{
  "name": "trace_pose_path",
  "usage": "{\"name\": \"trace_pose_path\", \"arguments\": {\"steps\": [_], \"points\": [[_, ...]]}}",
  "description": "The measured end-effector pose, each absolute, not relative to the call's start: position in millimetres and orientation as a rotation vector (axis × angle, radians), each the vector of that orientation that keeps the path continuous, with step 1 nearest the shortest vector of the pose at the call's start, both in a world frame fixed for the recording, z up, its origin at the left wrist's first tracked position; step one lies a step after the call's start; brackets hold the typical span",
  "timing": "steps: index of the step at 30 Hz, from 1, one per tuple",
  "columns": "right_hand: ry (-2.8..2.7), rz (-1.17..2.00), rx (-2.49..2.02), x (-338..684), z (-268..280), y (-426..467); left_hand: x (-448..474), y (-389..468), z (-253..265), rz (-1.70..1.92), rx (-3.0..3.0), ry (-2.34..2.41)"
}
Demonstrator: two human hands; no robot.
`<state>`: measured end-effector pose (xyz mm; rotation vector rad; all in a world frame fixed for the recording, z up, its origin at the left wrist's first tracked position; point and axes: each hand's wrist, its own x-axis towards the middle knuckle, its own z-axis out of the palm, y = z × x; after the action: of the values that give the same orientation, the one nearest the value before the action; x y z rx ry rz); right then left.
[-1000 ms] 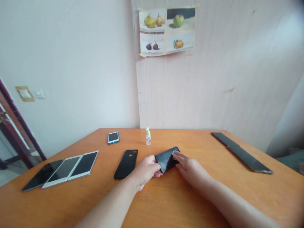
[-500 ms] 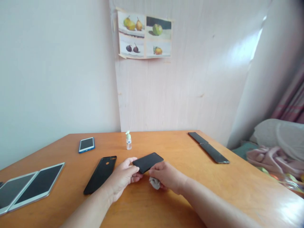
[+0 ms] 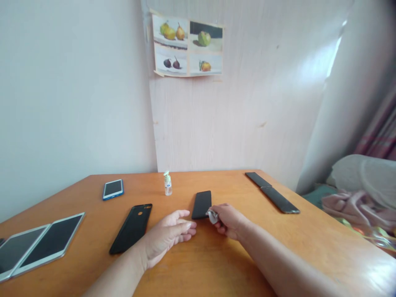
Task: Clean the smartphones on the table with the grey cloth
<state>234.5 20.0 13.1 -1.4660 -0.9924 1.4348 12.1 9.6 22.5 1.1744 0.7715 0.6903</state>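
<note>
The right hand's grip (image 3: 228, 219) is closed around a crumpled pale wipe (image 3: 213, 217) just beside the near end of the black phone (image 3: 202, 203), which lies flat on the desk (image 3: 201, 268). The left hand (image 3: 168, 234) is near it, fingers loosely parted, with a black phone case (image 3: 132, 227) to that hand's left.

Fruit poster (image 3: 188, 46) on pale wall (image 3: 210, 123)

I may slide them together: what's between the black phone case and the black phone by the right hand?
In the head view, the open left hand is between the phone case and the black phone.
</note>
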Motion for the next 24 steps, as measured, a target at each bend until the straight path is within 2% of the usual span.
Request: {"name": "trace_pose_path", "arguments": {"steps": [10, 15, 24], "points": [[-1.293, 1.029, -1.8, 286.4, 23.0, 24.6, 5.6, 17.9, 25.3, 0.912, 1.562, 1.112], [-1.415, 0.946, -1.858, 302.4, 22.2, 28.2, -18.3, 34.5, 28.4, 1.023, 1.866, 1.555], [-1.625, 0.574, -1.947, 334.8, -12.5, 51.1, -41.2, 40.2, 25.2, 0.769, 1.922, 2.107]]}}
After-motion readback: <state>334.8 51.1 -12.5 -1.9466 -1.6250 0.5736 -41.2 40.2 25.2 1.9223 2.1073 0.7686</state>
